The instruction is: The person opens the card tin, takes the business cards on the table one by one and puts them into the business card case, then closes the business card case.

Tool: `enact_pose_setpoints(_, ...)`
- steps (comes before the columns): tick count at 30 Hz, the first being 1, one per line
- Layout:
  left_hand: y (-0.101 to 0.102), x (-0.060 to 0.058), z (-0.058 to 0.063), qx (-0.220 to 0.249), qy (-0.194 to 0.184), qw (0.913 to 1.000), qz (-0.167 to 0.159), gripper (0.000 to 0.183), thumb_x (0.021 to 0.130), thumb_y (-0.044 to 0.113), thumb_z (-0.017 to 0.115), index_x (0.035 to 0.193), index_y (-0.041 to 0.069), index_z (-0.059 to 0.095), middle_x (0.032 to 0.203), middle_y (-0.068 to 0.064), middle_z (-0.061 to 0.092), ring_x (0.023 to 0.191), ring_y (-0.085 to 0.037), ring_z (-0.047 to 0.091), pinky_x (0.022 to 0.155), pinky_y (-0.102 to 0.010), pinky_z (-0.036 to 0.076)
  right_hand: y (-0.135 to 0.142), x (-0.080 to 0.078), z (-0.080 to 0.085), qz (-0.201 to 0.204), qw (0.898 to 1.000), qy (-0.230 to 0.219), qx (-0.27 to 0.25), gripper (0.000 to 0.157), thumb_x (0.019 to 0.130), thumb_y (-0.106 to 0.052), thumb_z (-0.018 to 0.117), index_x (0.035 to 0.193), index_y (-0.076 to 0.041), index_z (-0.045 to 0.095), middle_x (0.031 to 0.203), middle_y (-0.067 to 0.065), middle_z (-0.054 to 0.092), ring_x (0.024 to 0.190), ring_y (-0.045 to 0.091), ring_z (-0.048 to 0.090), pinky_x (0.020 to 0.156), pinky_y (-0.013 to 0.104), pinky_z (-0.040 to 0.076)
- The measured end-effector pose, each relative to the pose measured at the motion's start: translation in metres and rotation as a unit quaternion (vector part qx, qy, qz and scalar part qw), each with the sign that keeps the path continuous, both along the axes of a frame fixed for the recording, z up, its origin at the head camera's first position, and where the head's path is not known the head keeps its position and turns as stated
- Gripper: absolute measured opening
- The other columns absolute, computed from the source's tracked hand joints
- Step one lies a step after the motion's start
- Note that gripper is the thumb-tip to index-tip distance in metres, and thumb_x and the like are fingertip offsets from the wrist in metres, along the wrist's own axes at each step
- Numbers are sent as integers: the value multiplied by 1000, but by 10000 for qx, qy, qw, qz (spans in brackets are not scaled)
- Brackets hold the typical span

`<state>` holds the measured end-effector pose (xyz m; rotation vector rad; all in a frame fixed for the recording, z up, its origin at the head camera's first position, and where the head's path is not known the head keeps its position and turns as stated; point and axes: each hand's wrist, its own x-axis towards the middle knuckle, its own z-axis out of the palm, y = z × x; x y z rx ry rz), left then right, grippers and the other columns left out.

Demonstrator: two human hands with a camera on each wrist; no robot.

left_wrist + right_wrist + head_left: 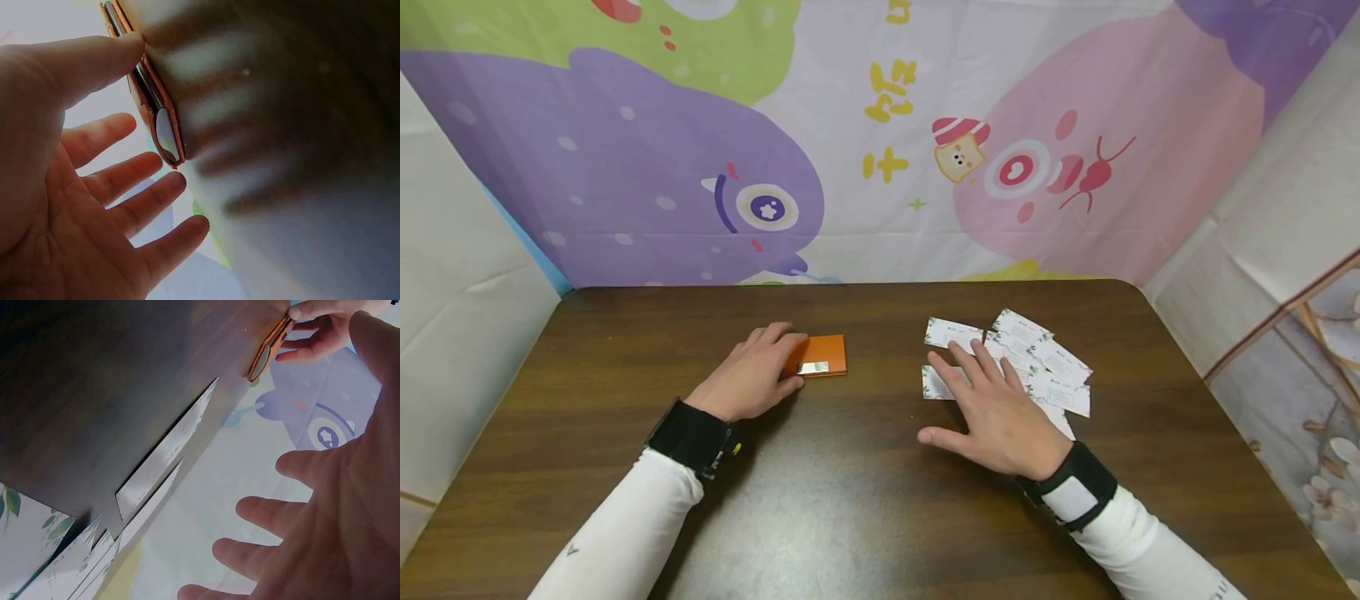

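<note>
In the head view, my left hand (751, 375) holds the left part of a flat orange card holder (831, 352) with a silvery plate on it. Thumb and fingers lie at its opposite edges; the left wrist view shows the thumb against the card holder's (172, 134) side and the other fingers apart from one another. To the right, my right hand (1003, 421) hovers with spread fingers over several white cards (1063, 362) with green leaf prints. Its fingers and palm hide parts of them. From the right wrist, the cards (165, 453) appear apart from the fingertips.
A brown wooden table (820, 500) carries everything. Behind it hangs a cloth (850, 233) printed with cartoon creatures, and pale fabric panels (460, 250) stand at both sides. The cards partly overlap, with two single ones at their left.
</note>
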<state>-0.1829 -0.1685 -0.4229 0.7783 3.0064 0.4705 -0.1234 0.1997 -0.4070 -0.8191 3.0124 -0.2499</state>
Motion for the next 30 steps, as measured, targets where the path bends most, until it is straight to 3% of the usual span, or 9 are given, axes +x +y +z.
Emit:
enact_pose_setpoints(15, -1, -1, -1, 45, 154, 9994, -310, 49, 96, 16, 81, 139, -2, 63, 131, -19, 61, 121, -41, 56, 103, -59, 50, -7, -5, -1, 194, 9998, -54, -29, 102, 95, -84, 48, 170, -17, 30, 170, 17, 31, 160, 41, 19, 123, 68, 23)
enact_pose_setpoints(30, 10, 10, 2, -88, 273, 9983, -500, 47, 95, 19, 84, 135, 1, 66, 126, -15, 63, 115, -36, 58, 96, -55, 54, -21, -12, -2, 455, 9990, 9, -10, 97, 97, -75, 58, 168, -12, 34, 167, 18, 37, 158, 43, 25, 122, 65, 28)
